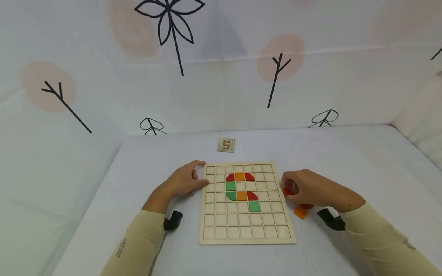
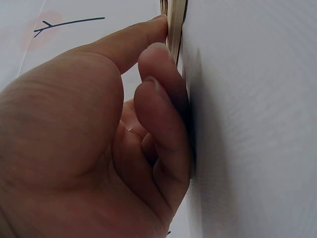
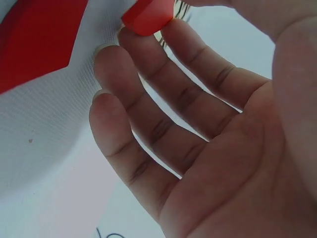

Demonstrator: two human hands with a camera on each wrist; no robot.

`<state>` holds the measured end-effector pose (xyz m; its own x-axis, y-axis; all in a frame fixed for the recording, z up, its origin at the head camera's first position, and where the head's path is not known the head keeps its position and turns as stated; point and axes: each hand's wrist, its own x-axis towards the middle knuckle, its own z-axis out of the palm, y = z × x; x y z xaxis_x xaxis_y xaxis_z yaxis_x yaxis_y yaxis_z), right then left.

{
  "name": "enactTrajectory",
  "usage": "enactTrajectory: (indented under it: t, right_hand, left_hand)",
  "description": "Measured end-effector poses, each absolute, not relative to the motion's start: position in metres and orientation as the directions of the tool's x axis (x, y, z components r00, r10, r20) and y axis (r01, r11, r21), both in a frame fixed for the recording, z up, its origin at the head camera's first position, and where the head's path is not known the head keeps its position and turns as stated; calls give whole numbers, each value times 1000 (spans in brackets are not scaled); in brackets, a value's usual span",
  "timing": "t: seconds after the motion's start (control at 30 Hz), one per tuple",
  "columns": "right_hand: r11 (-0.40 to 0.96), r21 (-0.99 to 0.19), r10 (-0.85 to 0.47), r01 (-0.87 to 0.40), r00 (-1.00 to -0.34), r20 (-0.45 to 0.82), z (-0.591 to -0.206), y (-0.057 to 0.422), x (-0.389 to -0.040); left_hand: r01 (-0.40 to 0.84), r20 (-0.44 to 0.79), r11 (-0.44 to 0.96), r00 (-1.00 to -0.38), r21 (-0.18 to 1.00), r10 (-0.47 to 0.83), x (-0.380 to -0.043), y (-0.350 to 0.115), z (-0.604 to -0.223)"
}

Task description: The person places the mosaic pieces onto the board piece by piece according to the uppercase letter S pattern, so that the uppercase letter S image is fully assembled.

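Observation:
A wooden grid board point(image 1: 238, 232) lies on the white table, its cells partly filled with red, orange and green pieces in a curving line. My left hand point(image 1: 184, 180) is at the board's upper left edge, thumb laid on the rim and index fingertip at the corner. In the left wrist view its other fingers bend beside the board's edge point(image 2: 176, 29). Just right of the board, my right hand point(image 1: 307, 188) pinches a red piece point(image 3: 151, 17) at its fingertips. Another red piece point(image 1: 306, 206) and an orange square point(image 1: 300, 212) lie under and beside that hand.
A small card point(image 1: 226, 145) with an S-shaped pattern on a grid lies behind the board. White cloth with printed plants point(image 1: 276, 84) hangs behind the table. Black wrist devices point(image 1: 173, 221) show below both forearms.

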<state>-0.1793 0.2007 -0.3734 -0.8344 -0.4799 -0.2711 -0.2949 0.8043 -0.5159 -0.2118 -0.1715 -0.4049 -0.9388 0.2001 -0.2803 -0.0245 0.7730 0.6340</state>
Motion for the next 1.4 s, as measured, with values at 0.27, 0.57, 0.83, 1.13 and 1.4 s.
enactTrajectory:
  t: [0.27,0.57,0.83,1.13,1.4]
  right_hand:
    - [813,-491,-469,-312,-851,-236,-371,200,-180]
    - [779,-533,-503,-331,-837,-216,-369,198,-178]
    - [776,-540,-502,-327,-838,-214,-369,196,-179]
    - [736,-577,-523,-355,-839,-151,-369,191,-178]
    - [704,-596,-556,-386,-822,-125,-371,188,-176]
  left_hand:
    - [-26,-287,775,-937,631,201,-212,-172,-405]
    - [-33,-289,776,-937,630,195,-211,-171,-402]
    - [-27,-284,778,-939,628,196,-210,-171,-401]
    - [-27,-284,779,-938,627,197,-210,-172,-402]
    - [-29,-286,777,-938,628,197,-210,-173,-403]
